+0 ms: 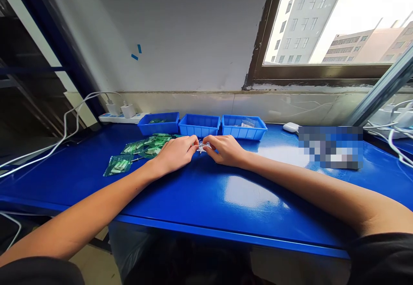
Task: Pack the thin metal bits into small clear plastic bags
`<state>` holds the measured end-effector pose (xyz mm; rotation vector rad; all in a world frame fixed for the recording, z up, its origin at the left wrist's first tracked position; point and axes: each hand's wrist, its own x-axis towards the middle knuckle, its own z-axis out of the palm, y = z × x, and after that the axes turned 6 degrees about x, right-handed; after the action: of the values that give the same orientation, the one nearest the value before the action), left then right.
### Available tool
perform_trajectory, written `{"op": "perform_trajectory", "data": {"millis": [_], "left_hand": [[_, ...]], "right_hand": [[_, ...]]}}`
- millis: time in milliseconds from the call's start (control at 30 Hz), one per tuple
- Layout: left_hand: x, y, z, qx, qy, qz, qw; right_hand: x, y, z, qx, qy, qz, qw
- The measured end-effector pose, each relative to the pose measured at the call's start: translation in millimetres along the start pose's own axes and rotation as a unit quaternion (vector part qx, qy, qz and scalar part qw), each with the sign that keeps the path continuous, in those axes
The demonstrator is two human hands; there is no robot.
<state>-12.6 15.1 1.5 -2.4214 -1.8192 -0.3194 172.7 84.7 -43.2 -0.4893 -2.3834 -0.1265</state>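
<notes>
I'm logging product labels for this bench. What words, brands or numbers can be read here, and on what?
None can be read.
Green packets: any print is too small to read.
Small clear packet pinched between the left hand and right hand: no legible text.
Blue trays: no labels show.
Item at right on the blue table: blurred out.

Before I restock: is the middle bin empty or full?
Apparently empty: the middle bin shows only bare blue inside, though its near wall hides part of the floor.
</notes>
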Motion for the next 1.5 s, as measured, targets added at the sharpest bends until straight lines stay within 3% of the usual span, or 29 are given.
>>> {"op": "perform_trajectory", "data": {"millis": [500,1067,1233,1500], "left_hand": [[-0.1,-1.1,1.9,-0.034,0.031,0.005,0.999],[0.7,-1.4,4.7,-0.045,0.022,-0.013,0.999],[1.0,-0.9,4.1,-0.056,0.023,0.007,0.998],[0.7,-0.1,4.0,-0.043,0.009,0.006,0.999]], "right_hand": [[0.6,1.3,0.2,0.005,-0.005,0.01,1.0],[-0.5,2.2,2.7,-0.001,0.049,-0.015,0.999],[-0.2,3.1,3.6,-0.004,0.062,-0.03,0.998],[0.2,-0.7,-0.5,0.008,0.047,-0.016,0.999]]}}
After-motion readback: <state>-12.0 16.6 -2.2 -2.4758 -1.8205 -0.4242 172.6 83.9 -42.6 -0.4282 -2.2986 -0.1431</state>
